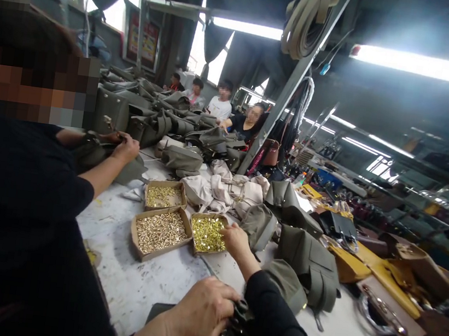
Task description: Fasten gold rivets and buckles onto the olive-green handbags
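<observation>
Head camera view is showing the left hand [201, 309] curling its fingers around a dark item [243, 311], which is lying at the near edge of the table [130, 288], low in the view and partly hidden by the hand and sleeve. The right hand [235, 239] is reaching forward, its bent fingertips touching the right side of a small box [192, 234] of shiny yellow-gold pieces [207, 231]; whether those fingers are gripping a piece, one cannot tell. Just left of that box, a larger box [161, 252] is holding copper-gold pieces [160, 229], and behind it a third box [183, 195] is holding more gold ones.

Beyond the boxes, pale bags [221, 189] are lying in a crumpled heap. Olive bags [307, 261] are resting beside and behind the right forearm, and farther right, yellow bags [380, 274] are lying among brown ones. To the left, a co-worker in dark clothing is leaning in, a hand [127, 148] working near a dark olive bag. Farther back, several people [219, 105] are sitting beyond a long pile of olive bags. Overhead, a coil of straps [305, 27] is hanging by a slanting metal post [276, 106].
</observation>
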`<state>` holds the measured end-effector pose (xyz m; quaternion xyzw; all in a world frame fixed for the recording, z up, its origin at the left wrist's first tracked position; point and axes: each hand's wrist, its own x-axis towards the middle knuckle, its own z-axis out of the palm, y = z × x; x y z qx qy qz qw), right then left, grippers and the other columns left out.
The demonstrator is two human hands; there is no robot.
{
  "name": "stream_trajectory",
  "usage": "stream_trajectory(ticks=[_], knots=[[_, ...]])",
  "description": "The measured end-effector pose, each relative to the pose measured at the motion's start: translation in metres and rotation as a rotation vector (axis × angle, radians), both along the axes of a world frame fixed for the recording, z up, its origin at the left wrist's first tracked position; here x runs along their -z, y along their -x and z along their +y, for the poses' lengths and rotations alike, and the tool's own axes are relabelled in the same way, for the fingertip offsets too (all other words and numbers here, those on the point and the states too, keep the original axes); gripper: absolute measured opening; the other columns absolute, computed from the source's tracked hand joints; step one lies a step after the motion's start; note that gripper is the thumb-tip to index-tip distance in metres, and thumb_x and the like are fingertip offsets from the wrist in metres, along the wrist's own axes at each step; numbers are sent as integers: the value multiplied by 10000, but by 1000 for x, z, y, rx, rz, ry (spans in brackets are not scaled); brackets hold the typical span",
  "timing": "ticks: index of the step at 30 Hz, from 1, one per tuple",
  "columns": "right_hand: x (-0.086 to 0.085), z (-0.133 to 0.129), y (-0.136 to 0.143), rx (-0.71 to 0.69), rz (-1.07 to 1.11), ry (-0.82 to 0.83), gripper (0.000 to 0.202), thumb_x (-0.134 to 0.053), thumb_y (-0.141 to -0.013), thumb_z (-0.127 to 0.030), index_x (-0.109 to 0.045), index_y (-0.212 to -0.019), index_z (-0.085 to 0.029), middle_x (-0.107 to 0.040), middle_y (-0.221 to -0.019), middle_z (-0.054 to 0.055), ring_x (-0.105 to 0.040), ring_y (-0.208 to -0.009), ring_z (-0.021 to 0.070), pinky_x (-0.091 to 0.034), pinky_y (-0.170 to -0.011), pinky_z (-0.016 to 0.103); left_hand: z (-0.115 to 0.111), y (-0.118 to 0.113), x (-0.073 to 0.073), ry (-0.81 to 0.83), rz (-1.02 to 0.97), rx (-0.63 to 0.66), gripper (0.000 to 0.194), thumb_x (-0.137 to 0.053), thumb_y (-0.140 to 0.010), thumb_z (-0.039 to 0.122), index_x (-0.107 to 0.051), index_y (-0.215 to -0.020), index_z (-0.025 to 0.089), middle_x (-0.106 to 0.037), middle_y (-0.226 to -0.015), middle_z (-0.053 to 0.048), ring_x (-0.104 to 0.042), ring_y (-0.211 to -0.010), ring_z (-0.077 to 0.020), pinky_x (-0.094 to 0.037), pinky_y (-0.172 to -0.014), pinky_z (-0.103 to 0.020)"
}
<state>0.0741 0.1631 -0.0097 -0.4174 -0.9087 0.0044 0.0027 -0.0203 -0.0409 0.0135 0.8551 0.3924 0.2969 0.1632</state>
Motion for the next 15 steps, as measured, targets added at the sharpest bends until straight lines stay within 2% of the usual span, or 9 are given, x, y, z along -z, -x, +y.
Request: stream_trajectory(ticks=[3,7,15], knots=[[15,2,16,-15,-51,-13,144,-632,-1008,-296,-695,-1046,-172,-697,-1130,67,-653,-1087,225,-544,-968,447,-1,0,2,0,-4,-3,122,-663,-861,160,-704,-961,216,-751,-1201,41,-716,-1024,-205,-463,-876,-352],[27,-1,23,16,-76,-16,150,-631,-1009,-291,-689,-1062,-164,-690,-1148,74,-656,-1086,228,-562,-944,438,-2,-1,8,-17,-10,13,30,-666,-865,176,-682,-884,191,-765,-1158,38,-723,-985,-201,-464,-853,-348],[32,-2,13,78,15,68,160,-639,-1005,-309,-689,-1052,-164,-694,-1130,67,-663,-1062,224,-565,-932,437,-3,-1,10,-20,-35,-2,53,-650,-875,188,-695,-901,201,-763,-1170,40,-719,-989,-208,-468,-865,-353]])
